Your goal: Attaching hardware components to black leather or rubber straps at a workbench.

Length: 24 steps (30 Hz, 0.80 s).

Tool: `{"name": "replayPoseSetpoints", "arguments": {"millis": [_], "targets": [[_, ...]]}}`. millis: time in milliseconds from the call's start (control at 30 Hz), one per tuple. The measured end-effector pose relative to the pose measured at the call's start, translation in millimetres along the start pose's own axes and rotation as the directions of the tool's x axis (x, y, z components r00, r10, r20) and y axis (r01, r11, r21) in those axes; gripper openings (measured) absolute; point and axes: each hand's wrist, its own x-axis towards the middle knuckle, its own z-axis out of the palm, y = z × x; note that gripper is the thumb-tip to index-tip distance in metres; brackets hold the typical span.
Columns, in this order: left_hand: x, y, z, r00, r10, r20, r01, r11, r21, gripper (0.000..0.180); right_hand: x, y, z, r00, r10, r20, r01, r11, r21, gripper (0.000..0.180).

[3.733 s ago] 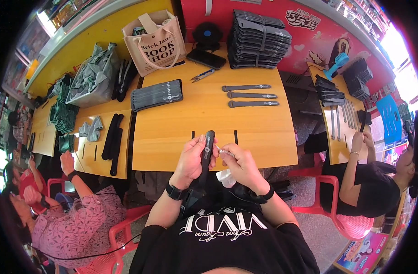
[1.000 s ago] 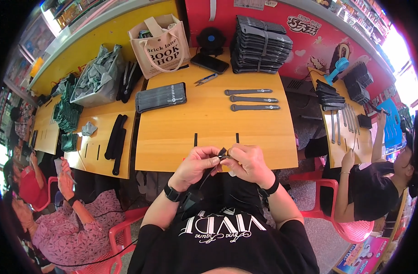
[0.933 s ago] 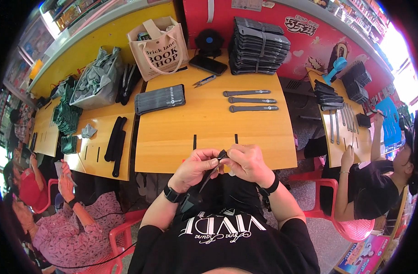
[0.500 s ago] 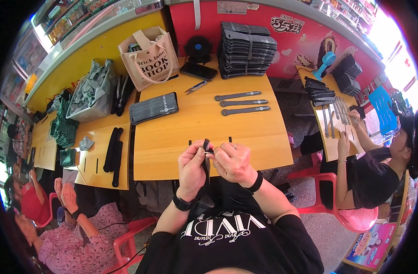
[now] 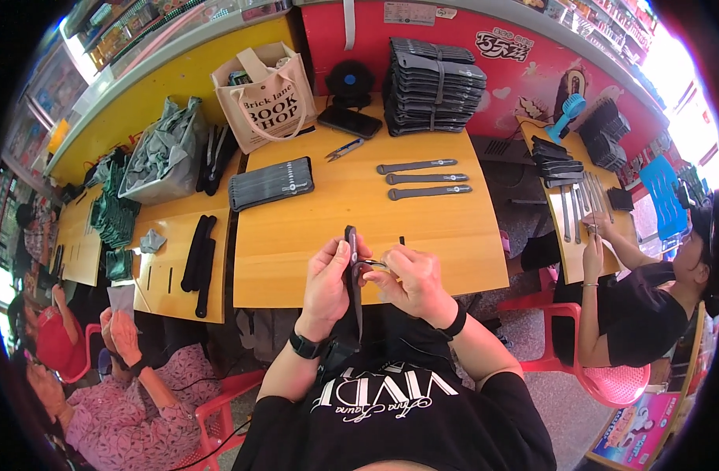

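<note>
My left hand (image 5: 328,275) is closed on a dark grey fabric strap (image 5: 355,302), thumb against its upper part. The strap stands upright over the table's near edge, its lower end hanging toward my lap. Close on its right, my right hand (image 5: 413,281) is closed in a pinch on a thin, curved, partly shiny piece (image 5: 371,264) that meets the strap; my fingers hide most of it. Beyond my hands, three similar straps (image 5: 428,179) lie in a row on the table, right of a flat stack of straps (image 5: 271,185).
A tall bound stack of straps (image 5: 436,86) stands at the back. Beside it are a black fan (image 5: 349,81), a phone (image 5: 350,122), thread snips (image 5: 344,150) and a cloth tote bag (image 5: 257,102). Co-workers sit left and right; a grey bin (image 5: 162,157) holds fabric.
The strap is raised and turned, with more of it showing above and below my left hand. My right hand has shifted slightly right and down. The left co-worker's hands have a pale piece in them.
</note>
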Motion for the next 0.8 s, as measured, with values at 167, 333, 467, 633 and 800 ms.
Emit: {"name": "replayPoseSetpoints", "arguments": {"millis": [167,333,467,633,800], "targets": [[-9,0,1,1.0,0.03,-0.001,-0.029,0.995,0.091,0.023,-1,2,3,0.989,-0.141,-0.032,0.138,0.987,-0.082,0.027],[4,9,-11,0.986,0.127,-0.106,-0.114,0.986,0.118,0.025,-8,-21,-7,0.944,-0.324,0.054,0.328,0.942,-0.07,0.027],[29,54,-63,0.879,0.289,-0.379,-0.293,0.955,0.048,0.024,-9,-39,-49,0.961,-0.222,-0.165,0.251,0.951,0.181,0.031],[19,135,-192,0.784,0.371,-0.497,-0.504,0.848,-0.163,0.022,-24,5,-98,0.864,0.298,-0.405,-0.264,0.954,0.14,0.034],[22,119,-83,0.849,0.455,-0.269,-0.205,0.753,0.626,0.026,-41,106,-133,0.598,0.773,-0.211,-0.643,0.62,0.45,0.04]]}}
